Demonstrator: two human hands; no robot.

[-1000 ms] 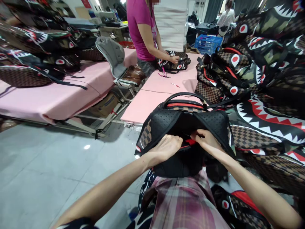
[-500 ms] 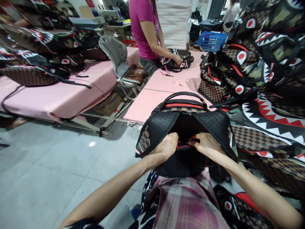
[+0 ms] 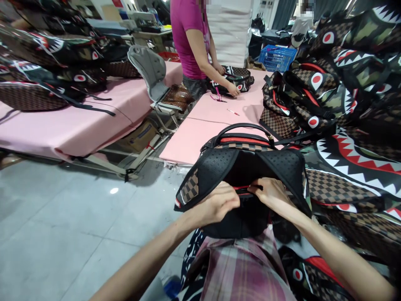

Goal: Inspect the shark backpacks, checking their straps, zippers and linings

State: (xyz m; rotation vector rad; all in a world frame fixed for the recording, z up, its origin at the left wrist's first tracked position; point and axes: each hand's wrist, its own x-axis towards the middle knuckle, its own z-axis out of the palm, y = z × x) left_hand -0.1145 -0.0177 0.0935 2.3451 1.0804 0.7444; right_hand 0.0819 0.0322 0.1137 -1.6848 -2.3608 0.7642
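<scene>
A black backpack (image 3: 244,167) with brown checker sides, padded straps and a red-trimmed top handle rests upright against my lap at the edge of the pink table (image 3: 200,138). My left hand (image 3: 219,205) is closed in a loose fist on the back panel, pinching at a red-lined zipper opening. My right hand (image 3: 271,193) is closed too, its fingers pinching the same red edge from the right side. The two hands are almost touching. What lies inside the opening is hidden.
Piles of shark-mouth backpacks (image 3: 338,96) fill the right side and the left table (image 3: 50,79). A person in a magenta shirt (image 3: 191,37) handles another backpack (image 3: 232,81) at the far end. A grey chair (image 3: 153,75), a pen (image 3: 232,111) and a blue crate (image 3: 277,57) stand beyond.
My left hand slid slightly down and right along the zipper edge, toward my right hand. The backpack sits a little lower. The other person's hand shifted on their bag.
</scene>
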